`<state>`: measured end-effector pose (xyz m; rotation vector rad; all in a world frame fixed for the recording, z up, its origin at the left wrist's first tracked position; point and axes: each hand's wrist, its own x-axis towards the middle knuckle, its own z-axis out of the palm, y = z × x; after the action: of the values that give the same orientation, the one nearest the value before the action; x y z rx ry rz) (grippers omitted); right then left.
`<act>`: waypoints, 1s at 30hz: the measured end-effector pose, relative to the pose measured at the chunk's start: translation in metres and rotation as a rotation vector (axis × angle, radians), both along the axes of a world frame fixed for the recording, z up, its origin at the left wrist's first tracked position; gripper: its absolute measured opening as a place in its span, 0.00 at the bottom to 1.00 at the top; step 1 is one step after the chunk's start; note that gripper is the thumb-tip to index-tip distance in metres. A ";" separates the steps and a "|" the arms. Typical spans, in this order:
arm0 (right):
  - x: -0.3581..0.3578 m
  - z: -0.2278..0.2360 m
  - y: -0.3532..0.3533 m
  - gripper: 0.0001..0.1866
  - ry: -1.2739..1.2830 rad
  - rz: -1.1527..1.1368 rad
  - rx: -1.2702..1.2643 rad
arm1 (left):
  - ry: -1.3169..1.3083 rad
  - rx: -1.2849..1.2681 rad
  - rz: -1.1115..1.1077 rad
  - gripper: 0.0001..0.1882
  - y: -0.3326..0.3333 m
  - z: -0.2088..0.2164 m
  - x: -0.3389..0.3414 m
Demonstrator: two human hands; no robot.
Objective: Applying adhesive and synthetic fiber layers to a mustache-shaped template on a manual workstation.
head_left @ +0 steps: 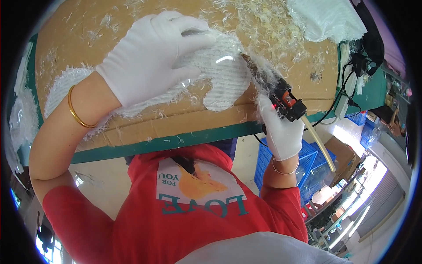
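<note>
My left hand (151, 57), in a white glove, lies with fingers spread on a flat white ribbed piece (228, 70) with a rounded, curving outline and wispy fringed edges. Part of this piece is hidden under the hand and wrist. In a white glove too, my right hand (281, 132) grips a black and orange hot glue gun (283, 97). A small red light glows on the gun, and a long yellowish glue stick (320, 145) sticks out of its back. Its nozzle points at the right edge of the white piece; whether it touches I cannot tell. White fluff clings to the gun.
Brown cardboard (118, 132) covers the green table (176, 141), strewn with white shreds. A white plastic bag (327, 20) lies at the far right. Black cables (349, 81) and a white power strip (342, 105) are at the right edge. Blue crates (263, 163) stand below.
</note>
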<state>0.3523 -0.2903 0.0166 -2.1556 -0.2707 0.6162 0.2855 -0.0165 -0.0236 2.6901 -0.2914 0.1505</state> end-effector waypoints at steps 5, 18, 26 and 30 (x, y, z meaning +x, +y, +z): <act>-0.008 -0.003 -0.005 0.14 0.053 -0.063 0.144 | 0.006 0.025 -0.014 0.27 -0.002 0.004 0.003; -0.029 -0.008 -0.021 0.15 0.062 -0.077 0.193 | 0.086 -0.017 -0.102 0.26 0.000 0.023 0.010; -0.033 -0.008 -0.024 0.18 0.000 0.024 0.191 | 0.067 -0.014 -0.080 0.25 -0.002 0.021 0.011; -0.032 -0.009 -0.023 0.19 -0.019 -0.044 0.222 | 0.093 -0.001 -0.062 0.25 -0.001 0.021 0.008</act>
<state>0.3205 -0.3137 0.0072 -1.9499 -0.2869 0.5154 0.2939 -0.0177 -0.0024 2.6745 -0.3451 0.0071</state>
